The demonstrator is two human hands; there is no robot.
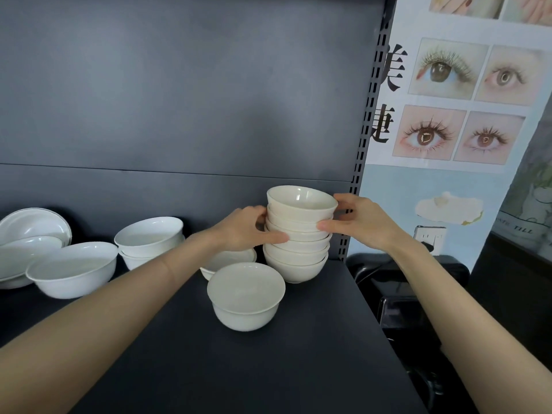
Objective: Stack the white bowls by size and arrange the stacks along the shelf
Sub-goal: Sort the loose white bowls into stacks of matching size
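Left hand point(246, 231) and right hand point(358, 222) curl fingers round an upright stack of bowls point(295, 264) at the far right of the shelf point(268, 369); a loose bowl point(245, 294) sits just nearer, closest to the left hand.

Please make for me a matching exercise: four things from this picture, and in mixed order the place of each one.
Things:
1. tall stack of bowls
2. single bowl
3. wide bowl
4. eye poster

Places:
A. on the wall right of the shelf
B. between left hand and right hand
C. left part of the shelf
D. alone, nearest the front edge

Pairs: 1-B, 2-D, 3-C, 4-A
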